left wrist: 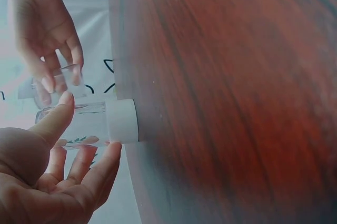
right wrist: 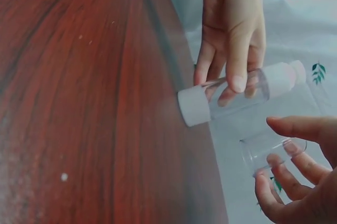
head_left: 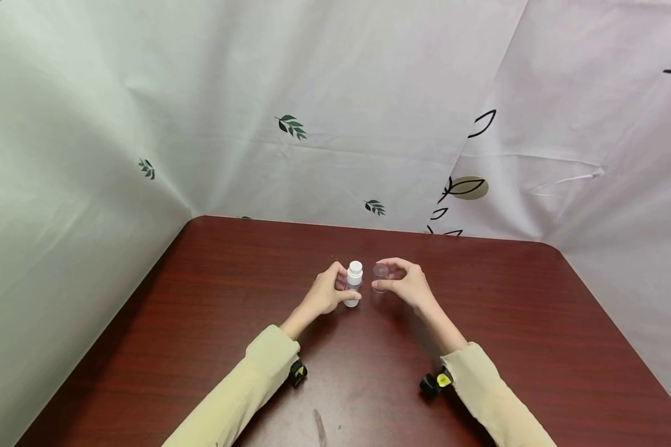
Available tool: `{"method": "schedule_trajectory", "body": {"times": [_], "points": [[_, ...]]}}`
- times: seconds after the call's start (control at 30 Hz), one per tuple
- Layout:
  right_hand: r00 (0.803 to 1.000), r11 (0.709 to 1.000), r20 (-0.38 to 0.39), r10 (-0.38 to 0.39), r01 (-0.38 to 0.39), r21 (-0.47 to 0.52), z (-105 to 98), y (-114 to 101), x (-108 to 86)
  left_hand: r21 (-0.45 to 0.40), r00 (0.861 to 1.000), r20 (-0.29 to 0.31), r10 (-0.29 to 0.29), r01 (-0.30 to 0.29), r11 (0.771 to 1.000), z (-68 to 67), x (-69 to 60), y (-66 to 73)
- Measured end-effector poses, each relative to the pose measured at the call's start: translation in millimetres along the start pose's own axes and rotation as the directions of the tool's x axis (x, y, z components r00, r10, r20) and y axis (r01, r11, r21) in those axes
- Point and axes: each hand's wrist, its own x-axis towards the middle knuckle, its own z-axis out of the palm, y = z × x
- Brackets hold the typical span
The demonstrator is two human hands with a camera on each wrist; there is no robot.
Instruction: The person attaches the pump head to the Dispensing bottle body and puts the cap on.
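Note:
My left hand (head_left: 323,294) holds a small clear bottle (right wrist: 237,99) upright, its thumb on one side and fingers on the other. The bottle has a white base (left wrist: 122,121) and a white top (head_left: 355,270); its base is at or just above the tabletop. Just to the right, my right hand (head_left: 412,287) holds a clear cap (head_left: 381,271), a see-through cylinder, between thumb and fingers. Bottle and cap are side by side, apart in the head view. In the right wrist view, the fingertips (right wrist: 274,159) show against the cap's wall.
Both hands are over a dark red-brown wooden table (head_left: 229,267) with rounded far corners. White cloth (head_left: 335,167) with leaf prints hangs behind it and along its sides. A black wrist device (head_left: 297,372) shows at the left cuff, another (head_left: 432,383) at the right.

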Motion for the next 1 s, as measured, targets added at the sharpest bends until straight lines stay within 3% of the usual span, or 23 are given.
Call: {"method": "schedule_trajectory", "body": {"times": [0.4, 1.0], "points": [[0.999, 0.999, -0.035, -0.042, 0.042, 0.006, 0, -21, -7.2, 0.0, 1.0, -0.003, 0.011, -0.011, 1.0, -0.4, -0.3, -0.4], [0.989, 0.995, -0.115, -0.093, 0.097, 0.033, 0, -32, -9.9, 0.013, 1.0, -0.003, 0.027, -0.027, 1.0, -0.3, -1.3, -2.4]]}}
